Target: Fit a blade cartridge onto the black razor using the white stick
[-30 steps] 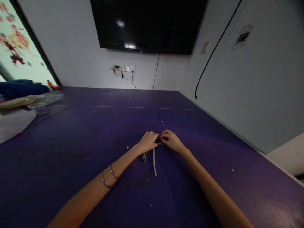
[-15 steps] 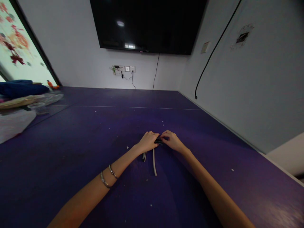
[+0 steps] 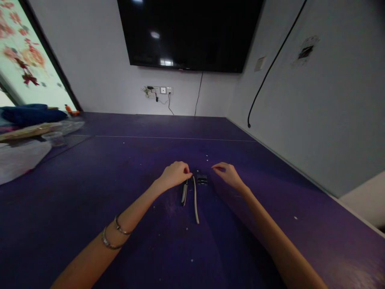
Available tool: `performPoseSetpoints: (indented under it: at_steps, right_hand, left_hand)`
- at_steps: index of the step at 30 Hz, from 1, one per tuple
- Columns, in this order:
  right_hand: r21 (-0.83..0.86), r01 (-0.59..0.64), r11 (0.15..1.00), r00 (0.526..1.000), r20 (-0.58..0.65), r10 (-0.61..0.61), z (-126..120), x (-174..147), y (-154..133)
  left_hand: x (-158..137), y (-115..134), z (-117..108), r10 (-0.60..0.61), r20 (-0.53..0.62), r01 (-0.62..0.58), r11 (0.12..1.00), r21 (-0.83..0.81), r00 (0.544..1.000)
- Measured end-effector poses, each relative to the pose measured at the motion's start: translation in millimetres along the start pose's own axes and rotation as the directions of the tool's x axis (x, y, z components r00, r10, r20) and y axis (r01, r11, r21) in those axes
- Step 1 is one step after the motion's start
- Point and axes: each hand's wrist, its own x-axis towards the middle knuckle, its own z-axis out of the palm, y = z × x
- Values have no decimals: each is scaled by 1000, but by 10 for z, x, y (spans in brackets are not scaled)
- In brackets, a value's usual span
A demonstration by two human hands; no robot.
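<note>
My left hand [image 3: 177, 175] hovers just left of a pale cable piece [image 3: 196, 202], its fingers curled and thumb pressed in. Its fingertips come close to the cable's far end; whether they touch, I cannot tell. Partly beneath that hand lies a slim black-and-pale object [image 3: 184, 193], its far end near my fingers. A small dark, boxy piece [image 3: 202, 179] rests on the purple surface between both hands. To its right my right hand [image 3: 227, 174] is raised, fingertips pinched together. Anything in either pinch is too small to make out.
The purple surface [image 3: 135, 241] carries scattered white specks. Bags and blue cloth [image 3: 34, 114] are piled at the left. Behind are a wall-mounted television [image 3: 189, 36] and sockets [image 3: 163, 90]; a black cable [image 3: 264, 76] hangs along the right wall.
My hands have moved apart, the left to the left and the right to the right. The dark piece that was between my fingers now lies uncovered on the surface.
</note>
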Motion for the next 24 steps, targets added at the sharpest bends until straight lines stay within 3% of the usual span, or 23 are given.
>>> performPoseSetpoints:
  at_steps: [3, 6, 18, 21, 24]
  right_hand:
    - [6, -34, 999, 999, 0, 34, -53, 16, -76]
    - [28, -62, 998, 998, 3, 62, -84, 25, -133]
    - [168, -119, 979, 993, 15, 118, -80, 47, -246]
    - [352, -265, 898, 962, 25, 274, -6, 64, -334]
    - [563, -419, 712, 893, 112, 436, 97, 65, -471]
  left_hand:
    - [-165, 39, 95, -119, 143, 105, 989, 104, 983]
    - [-283, 63, 229, -151, 207, 120, 981, 151, 967]
    - [-388, 83, 543, -188, 143, 142, 949, 281, 972]
    - [-382, 65, 547, -196, 114, 158, 947, 278, 974]
    - [-362, 49, 501, -208, 39, 192, 948, 255, 977]
